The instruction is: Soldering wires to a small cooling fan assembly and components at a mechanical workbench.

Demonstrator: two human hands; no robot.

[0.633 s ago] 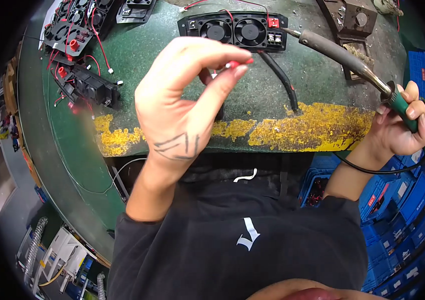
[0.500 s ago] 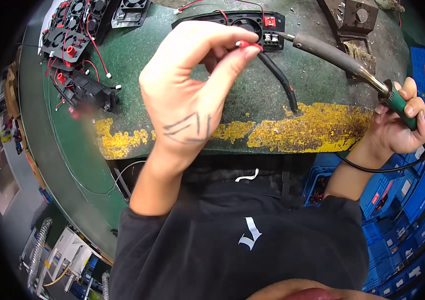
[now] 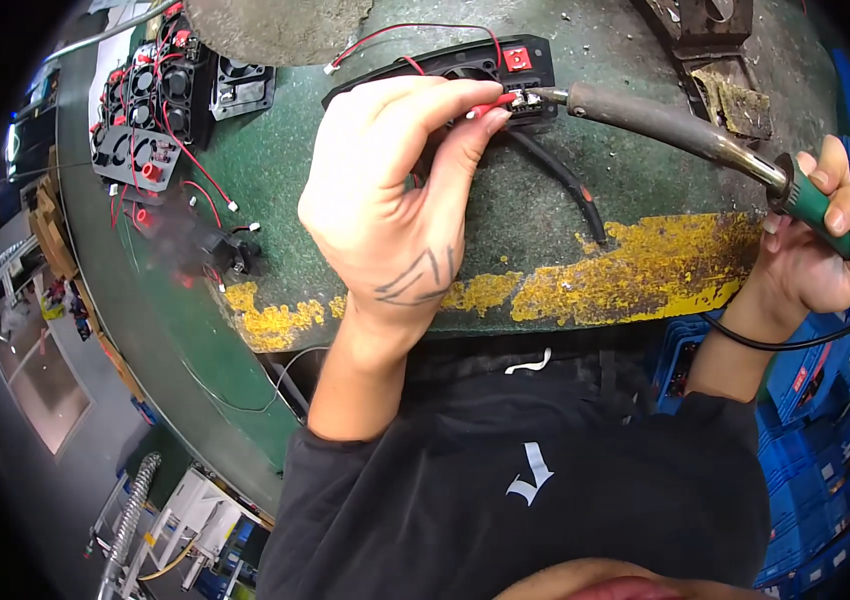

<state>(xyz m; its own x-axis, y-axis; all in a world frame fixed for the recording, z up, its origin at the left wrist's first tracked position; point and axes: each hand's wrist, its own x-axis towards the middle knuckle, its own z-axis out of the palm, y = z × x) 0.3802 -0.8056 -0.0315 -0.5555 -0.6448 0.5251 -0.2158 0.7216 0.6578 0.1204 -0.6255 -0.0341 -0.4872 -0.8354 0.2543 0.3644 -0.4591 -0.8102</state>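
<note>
My left hand [image 3: 395, 190] is closed in a pinch on a red wire [image 3: 492, 105], whose far end meets the small metal terminals [image 3: 523, 101] of a black fan panel [image 3: 542, 76]. My right hand [image 3: 825, 245] wraps round the green handle of a soldering iron [image 3: 665, 125]. The iron's tip points left and lies at those terminals; whether it touches the wire is too small to tell. A black cable [image 3: 563, 172] runs from beside my left fingertips toward the near edge of the bench. My left hand hides part of the panel and its fan.
Several fan panels with red and black wires [image 3: 170, 80] are piled at the far left. A rusty metal block [image 3: 710, 40] stands at the far right, and a rough grey slab [image 3: 280, 28] at the top. Blue bins [image 3: 805, 400] fill the right side below the green bench [image 3: 315, 200].
My left hand has brought the red wire up to the panel's terminals. The soldering iron's tip has come in onto the terminals from their right side. The whole view has shifted a little.
</note>
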